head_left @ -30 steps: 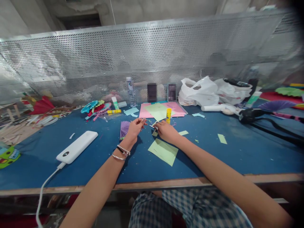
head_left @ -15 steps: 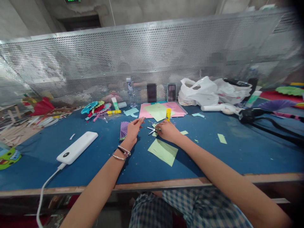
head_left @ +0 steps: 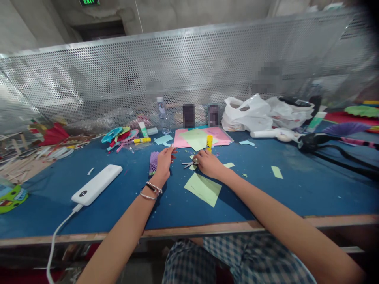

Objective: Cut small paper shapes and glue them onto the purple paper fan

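Note:
My right hand (head_left: 209, 163) is closed round the handles of a small pair of scissors (head_left: 187, 164), whose blades point left and stand slightly apart. To its left, my left hand (head_left: 164, 161) has its fingers pinched together; whatever they hold is too small to make out. A pleated purple paper fan (head_left: 153, 162) with green tips lies beside that hand, partly covered by it. Just behind my right hand a yellow glue stick (head_left: 209, 142) stands upright. Closer to me lies a light green paper sheet (head_left: 203, 189), with small green scraps (head_left: 229, 165) around the scissors.
A white power bank (head_left: 97, 184) with a cable lies at left. Pink sheets (head_left: 180, 138) lie at the back, near a plastic bottle (head_left: 163, 116) and paper flowers (head_left: 118, 136). White plastic bags (head_left: 247, 114) and a black strap (head_left: 314, 144) are at right. A perforated metal screen (head_left: 189, 63) closes the back.
My left hand has shifted slightly left, away from the scissors. The scissors have tilted a little, and their blades are closer together. The sheets and glue stick have stayed put.

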`<state>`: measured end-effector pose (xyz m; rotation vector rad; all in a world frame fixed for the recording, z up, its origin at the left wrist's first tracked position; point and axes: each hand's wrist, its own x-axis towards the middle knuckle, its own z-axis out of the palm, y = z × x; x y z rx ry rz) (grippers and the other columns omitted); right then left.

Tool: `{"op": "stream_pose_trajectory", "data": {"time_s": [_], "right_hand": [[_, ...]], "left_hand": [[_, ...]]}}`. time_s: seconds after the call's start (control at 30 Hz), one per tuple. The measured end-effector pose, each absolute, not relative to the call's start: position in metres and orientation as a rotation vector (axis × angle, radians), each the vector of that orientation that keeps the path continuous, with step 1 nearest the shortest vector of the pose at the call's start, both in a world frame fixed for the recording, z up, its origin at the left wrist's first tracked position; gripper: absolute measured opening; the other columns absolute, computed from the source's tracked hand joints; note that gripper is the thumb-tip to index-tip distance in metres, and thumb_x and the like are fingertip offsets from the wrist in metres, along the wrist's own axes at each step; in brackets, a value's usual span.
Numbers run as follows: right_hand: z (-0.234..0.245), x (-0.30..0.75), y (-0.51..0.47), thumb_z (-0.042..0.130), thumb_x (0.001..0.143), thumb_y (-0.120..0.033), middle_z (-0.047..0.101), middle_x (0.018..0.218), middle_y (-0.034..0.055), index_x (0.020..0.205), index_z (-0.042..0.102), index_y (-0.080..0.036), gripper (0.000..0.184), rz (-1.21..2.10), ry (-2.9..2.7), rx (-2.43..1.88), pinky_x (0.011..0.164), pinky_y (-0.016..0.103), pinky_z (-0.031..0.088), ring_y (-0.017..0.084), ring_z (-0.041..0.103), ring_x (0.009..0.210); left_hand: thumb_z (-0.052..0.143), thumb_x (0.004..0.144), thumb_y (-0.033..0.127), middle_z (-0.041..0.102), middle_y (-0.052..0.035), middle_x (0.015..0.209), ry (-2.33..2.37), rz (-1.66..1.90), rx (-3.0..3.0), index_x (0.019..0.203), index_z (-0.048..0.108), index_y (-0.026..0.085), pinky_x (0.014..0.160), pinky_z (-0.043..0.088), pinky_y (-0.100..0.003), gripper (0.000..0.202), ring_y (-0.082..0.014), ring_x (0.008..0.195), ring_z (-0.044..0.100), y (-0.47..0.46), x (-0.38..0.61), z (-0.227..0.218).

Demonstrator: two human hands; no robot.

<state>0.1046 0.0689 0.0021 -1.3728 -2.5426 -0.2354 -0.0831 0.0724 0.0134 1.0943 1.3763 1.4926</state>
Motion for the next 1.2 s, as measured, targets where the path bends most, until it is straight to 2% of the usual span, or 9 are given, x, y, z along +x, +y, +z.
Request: {"op": "stream_pose_trajectory", "data": {"time_s": [0.33, 0.5, 0.67, 0.83, 0.97, 1.2], "right_hand": [[0.0017, 0.106, 0.0694, 0.045, 0.077, -0.013, 0.049, 0.099, 0.0118, 0.108, 0.052, -0.016, 0.032, -0.162, -2.533, -1.402, 0.078, 0.031, 0.037, 0.023, 0.045, 0.092], [0.0024, 0.105, 0.0683, 0.042, 0.079, -0.009, 0.048, 0.1, 0.0116, 0.108, 0.053, -0.019, 0.033, -0.163, -2.526, -1.469, 0.074, 0.03, 0.037, 0.023, 0.045, 0.093], [0.0043, 0.1051, 0.0674, 0.043, 0.075, -0.002, 0.047, 0.1, 0.0109, 0.104, 0.055, -0.021, 0.037, -0.215, -2.496, -1.5, 0.073, 0.029, 0.037, 0.024, 0.042, 0.097], [0.0056, 0.1049, 0.0668, 0.041, 0.077, -0.003, 0.049, 0.1, 0.0111, 0.102, 0.055, -0.019, 0.033, -0.181, -2.503, -1.472, 0.076, 0.029, 0.037, 0.023, 0.042, 0.096], [0.0045, 0.1043, 0.0675, 0.038, 0.081, -0.007, 0.049, 0.098, 0.0122, 0.107, 0.053, -0.017, 0.031, -0.149, -2.487, -1.511, 0.076, 0.03, 0.038, 0.023, 0.044, 0.094], [0.0066, 0.1068, 0.0668, 0.04, 0.081, -0.009, 0.048, 0.099, 0.0122, 0.111, 0.053, -0.02, 0.035, -0.098, -2.543, -1.533, 0.073, 0.03, 0.039, 0.022, 0.047, 0.092]], "left_hand": [[0.061, 0.067, 0.048, 0.063, -0.0047, 0.083, 1.348, 1.465, 1.145, 0.083, 0.065, 0.017, 0.045, 0.031, -0.018, 0.035, -0.0068, 0.055, 0.048, 0.0729, -0.0819, 0.0088], [0.06, 0.069, 0.051, 0.063, -0.0034, 0.079, 1.357, 1.557, 1.152, 0.084, 0.064, 0.017, 0.046, 0.031, -0.018, 0.037, -0.0066, 0.054, 0.046, 0.0739, -0.0803, 0.0082], [0.059, 0.07, 0.049, 0.061, -0.001, 0.073, 1.355, 1.64, 1.1, 0.082, 0.064, 0.018, 0.044, 0.029, -0.018, 0.034, -0.0056, 0.05, 0.045, 0.0747, -0.0803, 0.0093], [0.06, 0.07, 0.048, 0.056, 0.0007, 0.067, 1.313, 1.694, 1.109, 0.079, 0.062, 0.016, 0.043, 0.028, -0.018, 0.033, -0.0052, 0.048, 0.042, 0.0763, -0.0799, 0.0084], [0.061, 0.069, 0.047, 0.052, 0.0018, 0.062, 1.288, 1.721, 1.117, 0.075, 0.061, 0.016, 0.042, 0.027, -0.018, 0.032, -0.0051, 0.046, 0.04, 0.0775, -0.0789, 0.0081], [0.06, 0.07, 0.047, 0.051, 0.0021, 0.061, 1.285, 1.701, 1.149, 0.074, 0.061, 0.017, 0.042, 0.026, -0.019, 0.031, -0.0058, 0.046, 0.04, 0.0767, -0.0776, 0.0068]]}}
